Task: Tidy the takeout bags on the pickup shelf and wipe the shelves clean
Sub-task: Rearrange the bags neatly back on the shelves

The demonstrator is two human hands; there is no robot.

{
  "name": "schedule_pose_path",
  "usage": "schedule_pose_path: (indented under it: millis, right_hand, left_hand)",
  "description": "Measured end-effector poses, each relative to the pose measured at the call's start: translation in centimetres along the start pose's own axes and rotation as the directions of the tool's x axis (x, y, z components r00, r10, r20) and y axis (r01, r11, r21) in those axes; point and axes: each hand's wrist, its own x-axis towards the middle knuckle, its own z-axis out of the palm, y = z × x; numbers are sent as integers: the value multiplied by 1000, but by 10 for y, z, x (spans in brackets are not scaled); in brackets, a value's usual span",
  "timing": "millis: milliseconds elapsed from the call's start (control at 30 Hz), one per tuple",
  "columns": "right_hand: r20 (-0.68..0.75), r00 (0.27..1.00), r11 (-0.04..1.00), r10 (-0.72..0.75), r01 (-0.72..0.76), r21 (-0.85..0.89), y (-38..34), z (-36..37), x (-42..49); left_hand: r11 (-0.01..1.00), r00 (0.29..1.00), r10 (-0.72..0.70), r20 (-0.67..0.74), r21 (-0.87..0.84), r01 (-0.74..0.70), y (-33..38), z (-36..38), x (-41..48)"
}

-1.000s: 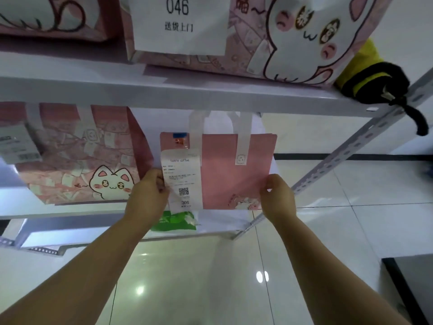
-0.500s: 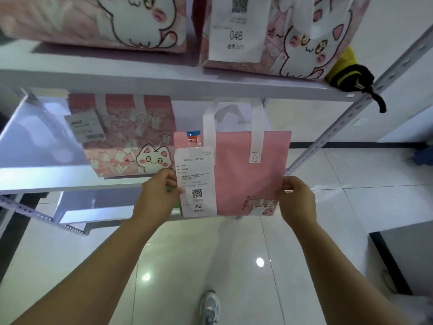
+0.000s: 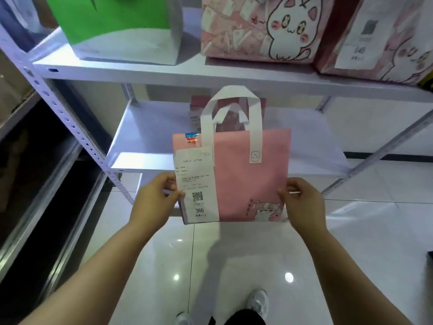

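I hold a small pink takeout bag (image 3: 243,174) with white handles in the air in front of the white metal shelf rack. A white receipt (image 3: 196,184) numbered 366 is stuck to its front left. My left hand (image 3: 154,202) grips the bag's lower left edge over the receipt. My right hand (image 3: 302,202) grips its lower right edge. Behind the bag lies the lower shelf (image 3: 150,137), with another pink bag (image 3: 230,120) partly hidden behind the handles.
On the upper shelf (image 3: 187,73) stand a green and white bag (image 3: 121,26), a pink cat-print bag (image 3: 257,29) and another pink bag with a 046 label (image 3: 379,38). A perforated white post (image 3: 70,127) runs down the left. Glossy white floor tiles lie below.
The bag has been pulled off the lower shelf toward me and now hangs in the air before the rack. My view has shifted left and down, bringing the green bag into sight.
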Motion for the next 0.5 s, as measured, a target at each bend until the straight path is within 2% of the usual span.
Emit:
schedule_pose_path:
  millis: [100, 233, 400, 500]
  right_hand:
    - [76, 996, 999, -36, 35, 7, -24, 36, -12]
    - [193, 977, 994, -94, 103, -37, -56, 83, -19]
    - [279, 949, 983, -147, 171, -63, -89, 138, -8]
    - [320, 939, 987, -124, 150, -59, -105, 169, 8]
  left_hand:
    - [999, 998, -35, -45, 32, 37, -25, -41, 0]
    - [993, 984, -57, -171, 95, 74, -55, -83, 7]
    - [976, 952, -105, -288, 155, 154, -83, -110, 33]
    - [967, 934, -132, -330, 164, 195, -94, -120, 55]
